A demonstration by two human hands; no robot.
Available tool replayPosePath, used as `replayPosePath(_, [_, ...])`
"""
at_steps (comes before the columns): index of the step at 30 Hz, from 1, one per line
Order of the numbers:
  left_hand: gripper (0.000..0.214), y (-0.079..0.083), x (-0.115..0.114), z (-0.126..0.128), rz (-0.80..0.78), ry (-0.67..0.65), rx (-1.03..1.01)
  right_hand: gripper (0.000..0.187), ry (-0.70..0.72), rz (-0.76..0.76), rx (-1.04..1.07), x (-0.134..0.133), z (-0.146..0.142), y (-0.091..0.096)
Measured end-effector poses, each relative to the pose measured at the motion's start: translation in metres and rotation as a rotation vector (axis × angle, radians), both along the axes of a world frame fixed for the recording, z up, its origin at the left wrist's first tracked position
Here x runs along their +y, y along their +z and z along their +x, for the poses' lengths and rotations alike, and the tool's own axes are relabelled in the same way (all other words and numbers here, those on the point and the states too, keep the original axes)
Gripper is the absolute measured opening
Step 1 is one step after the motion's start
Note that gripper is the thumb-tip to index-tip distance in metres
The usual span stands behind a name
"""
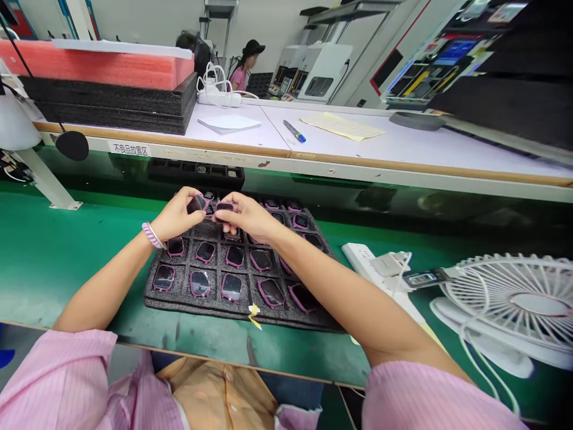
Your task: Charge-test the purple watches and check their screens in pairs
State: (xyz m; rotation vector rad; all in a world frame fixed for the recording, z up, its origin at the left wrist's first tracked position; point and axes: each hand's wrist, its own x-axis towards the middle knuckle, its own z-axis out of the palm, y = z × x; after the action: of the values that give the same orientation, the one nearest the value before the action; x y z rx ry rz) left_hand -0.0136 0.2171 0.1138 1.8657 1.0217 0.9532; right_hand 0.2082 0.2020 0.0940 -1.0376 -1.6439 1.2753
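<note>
My left hand (pixel 176 214) is closed on a smartwatch case (pixel 196 204) with a dark screen and a purple frame. Close beside it, my right hand (pixel 248 216) pinches a second purple-framed watch case (pixel 224 206) between thumb and fingers. Both hands are over the far part of a dark grey foam tray (pixel 183 300). Its compartments hold several more such watch cases, one of them a front-row case (pixel 200 283) with a reflective screen. My hands and right forearm cover some compartments.
The tray lies on a green bench mat (pixel 111 227). To the right are a white power strip (pixel 358 258) and a white fan (pixel 528 292) with cables. Behind runs a shelf edge (pixel 215 146) bearing foam blocks (pixel 107 104), a pen (pixel 294 131) and papers. A lamp (pixel 18 122) stands left. Someone sits beyond.
</note>
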Motion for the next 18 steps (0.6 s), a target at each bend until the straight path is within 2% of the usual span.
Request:
replayPosePath(2, [0.038,0.004,-0.006,0.019,-0.088,-0.013,-0.08,0.051,0.038,-0.148,0.159,-0.004,0.017,0.003])
replayPosePath(6, [0.029,0.009,-0.011,0.054,-0.179,-0.037,-0.099,0.038,0.058,-0.354,0.372,-0.016,0.042,-0.002])
replayPosePath(8, [0.025,0.008,-0.01,0.066,-0.128,-0.02,-0.067,0.04,0.093,-0.355,0.426,-0.021,0.05,-0.006])
replayPosePath(13, [0.03,-0.004,-0.01,0.074,0.074,0.067,0.069,0.063,0.158,-0.28,0.474,-0.025,0.058,-0.016])
replayPosePath(18, [0.035,-0.018,-0.016,0.071,0.094,0.08,0.12,0.056,0.188,-0.211,0.506,-0.027,0.055,-0.024])
